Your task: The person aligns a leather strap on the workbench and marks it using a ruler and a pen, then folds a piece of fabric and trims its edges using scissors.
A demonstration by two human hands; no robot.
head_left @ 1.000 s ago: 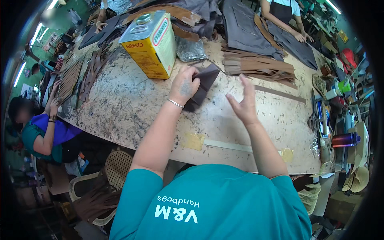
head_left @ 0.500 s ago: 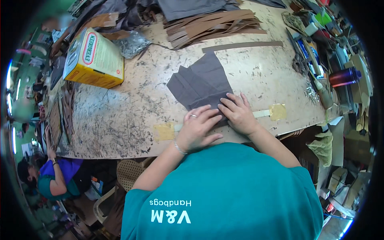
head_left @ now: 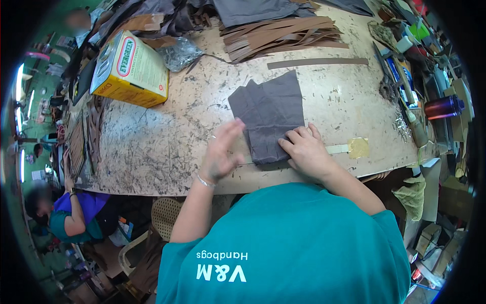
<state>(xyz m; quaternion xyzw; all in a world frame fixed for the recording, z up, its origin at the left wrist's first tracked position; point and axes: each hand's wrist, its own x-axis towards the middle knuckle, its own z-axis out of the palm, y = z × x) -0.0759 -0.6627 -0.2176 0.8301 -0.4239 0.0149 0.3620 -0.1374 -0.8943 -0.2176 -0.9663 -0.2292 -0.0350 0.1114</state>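
A dark grey-brown piece of fabric (head_left: 269, 109) lies creased on the worn pale work table (head_left: 131, 157) in front of me. My right hand (head_left: 309, 152) rests on its lower right part, fingers bent slightly and apart. My left hand (head_left: 220, 151) is raised just off the fabric's left side, open and slightly blurred, with a ring and a bracelet. A light strip (head_left: 336, 150) runs under my right hand to a patch of yellowish tape (head_left: 358, 148).
A yellow metal can (head_left: 130, 69) and crumpled clear plastic (head_left: 179, 54) are at back left, cut brown strips (head_left: 281, 38) and dark sheets behind. Tools (head_left: 405, 86) and a purple tumbler (head_left: 443, 107) line the right. A co-worker (head_left: 76, 218) is at left, beside a chair (head_left: 164, 218).
The fabric, earlier bunched in my left hand, was laid flatter on the table under both hands. Since then my left hand has lifted off leftward; my right hand stays on it.
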